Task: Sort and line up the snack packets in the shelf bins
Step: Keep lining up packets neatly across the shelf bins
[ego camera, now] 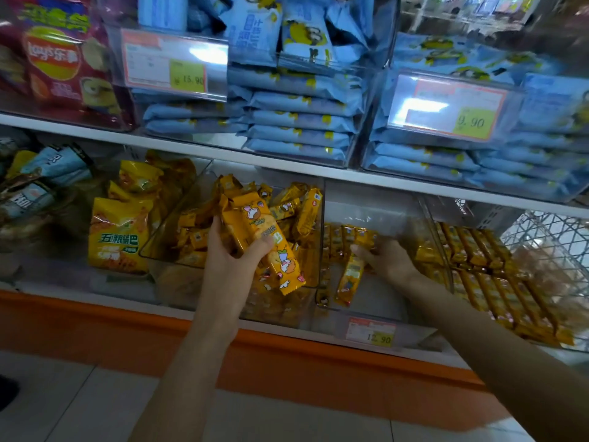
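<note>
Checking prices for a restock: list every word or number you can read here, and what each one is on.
"Lay's 乐事": red crisp bag, top shelf, left.
"15.90": upper left price tag.
"9.90": upper right price tag.
"12.90": lower price tag.
"五粮锅巴": yellow bag, lower shelf.
All the other small print is too blurred to read.

Left hand [232,255] grips yellow packets [256,226] over one clear bin [178,205]; right hand [387,258] reaches into the next bin [366,205].

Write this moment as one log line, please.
left grip: holds packet stack | right grip: in bin, touching bars, hold unclear | step: sorting
</note>
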Tool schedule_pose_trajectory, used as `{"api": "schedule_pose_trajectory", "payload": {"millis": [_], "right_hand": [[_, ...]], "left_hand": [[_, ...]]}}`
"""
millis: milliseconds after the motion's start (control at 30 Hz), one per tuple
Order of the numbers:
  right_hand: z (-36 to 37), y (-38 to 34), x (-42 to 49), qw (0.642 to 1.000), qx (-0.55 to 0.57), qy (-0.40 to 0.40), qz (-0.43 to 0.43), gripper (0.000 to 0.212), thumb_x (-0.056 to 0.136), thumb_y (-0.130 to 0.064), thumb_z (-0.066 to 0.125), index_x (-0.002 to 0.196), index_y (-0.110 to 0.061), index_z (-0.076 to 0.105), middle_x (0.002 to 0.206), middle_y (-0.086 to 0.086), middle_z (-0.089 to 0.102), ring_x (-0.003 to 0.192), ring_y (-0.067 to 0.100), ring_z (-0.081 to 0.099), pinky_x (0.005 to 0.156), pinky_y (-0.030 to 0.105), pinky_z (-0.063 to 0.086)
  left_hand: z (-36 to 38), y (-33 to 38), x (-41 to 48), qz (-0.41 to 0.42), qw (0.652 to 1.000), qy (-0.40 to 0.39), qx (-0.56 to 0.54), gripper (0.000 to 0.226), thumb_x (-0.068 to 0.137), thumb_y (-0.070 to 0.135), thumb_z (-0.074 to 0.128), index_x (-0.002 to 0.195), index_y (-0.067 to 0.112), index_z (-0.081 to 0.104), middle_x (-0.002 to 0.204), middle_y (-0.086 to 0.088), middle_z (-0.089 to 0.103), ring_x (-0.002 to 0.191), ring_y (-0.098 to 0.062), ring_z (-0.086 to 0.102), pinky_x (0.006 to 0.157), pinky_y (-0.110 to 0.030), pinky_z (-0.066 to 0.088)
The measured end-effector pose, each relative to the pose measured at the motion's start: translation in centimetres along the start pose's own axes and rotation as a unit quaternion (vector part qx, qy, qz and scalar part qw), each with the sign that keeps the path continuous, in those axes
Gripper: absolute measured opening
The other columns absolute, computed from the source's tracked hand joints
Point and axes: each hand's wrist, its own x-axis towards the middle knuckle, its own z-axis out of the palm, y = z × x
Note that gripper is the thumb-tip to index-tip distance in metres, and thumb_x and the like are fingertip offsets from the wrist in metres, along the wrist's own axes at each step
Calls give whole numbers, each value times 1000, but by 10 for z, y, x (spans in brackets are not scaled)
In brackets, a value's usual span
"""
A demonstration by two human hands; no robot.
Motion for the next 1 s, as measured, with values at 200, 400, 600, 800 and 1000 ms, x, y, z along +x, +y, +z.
{"api": "schedule_pose_trajectory", "payload": {"millis": [200,400,600,800,1000], "right_hand": [[25,13,26,984,-25,-149,97,42,91,-37,58,107,2,62,106,17,68,78,22,66,74,30,55],[33,8,22,972,54,-205,102,31,89,-9,63,117,0,59,117,20,63,103,33,63,88,46,53],[41,10,16,952,54,-283,108,36,89,-11,64,122,-4,54,116,17,63,99,28,66,78,37,57],[43,10,18,955,10,-272,119,14,90,-21,63,80,-20,53,75,0,54,62,8,53,52,15,46],[5,1,21,959,-216,-179,-47,36,98,-25,48,130,-10,49,120,14,59,106,27,59,87,33,50]], "left_hand": [[9,1,-2,-2,1000,-2,0,72,79,23,70,140,33,35,116,8,61,109,-17,59,97,-50,46],[11,1,-2,-3,1000,-2,9,78,79,22,70,145,33,29,123,5,59,111,-17,59,98,-50,45],[11,3,-6,-1,1000,-7,12,102,56,33,80,144,33,30,123,5,60,112,-19,58,97,-52,46],[10,3,-5,3,1000,-12,8,91,66,29,74,145,33,28,125,4,58,112,-19,58,98,-51,46],[9,4,-5,3,1000,-19,9,94,59,35,73,143,31,32,124,3,59,111,-20,59,95,-52,47]]}}
